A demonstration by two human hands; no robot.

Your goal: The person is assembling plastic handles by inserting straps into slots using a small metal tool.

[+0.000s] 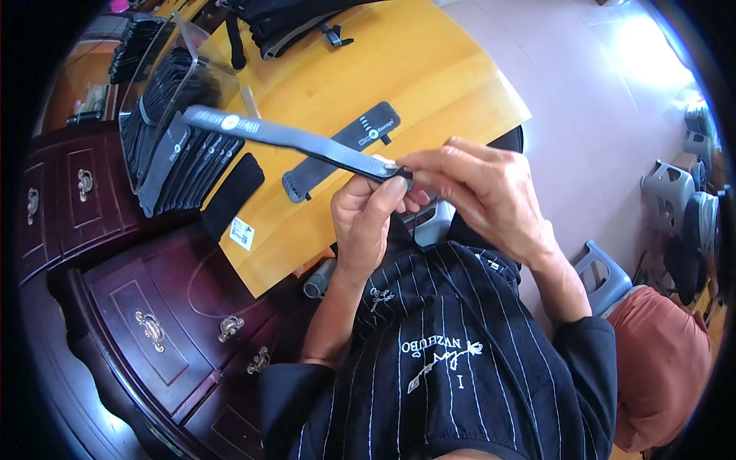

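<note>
A long grey printed strap (303, 141) stretches across the view, its free end off to the left over a row of stacked straps. Its near end has a small dark fitting, which both hands pinch. My left hand (362, 228) is closed, thumb on top of that end. From the right, my right hand (497, 201) grips the same end between thumb and fingers; the fitting is partly hidden by fingertips. Beneath the held strap, a second grey strap (326, 167) with small black tabs lies flat on the yellow table (437, 77).
Left of the hands, a fanned row of dark straps (184, 172) sits by a clear plastic holder (186, 34). A black strip (236, 192) and white label (241, 234) lie at the table edge. Dark wooden drawers (153, 287) stand left; plastic stools (602, 268) right.
</note>
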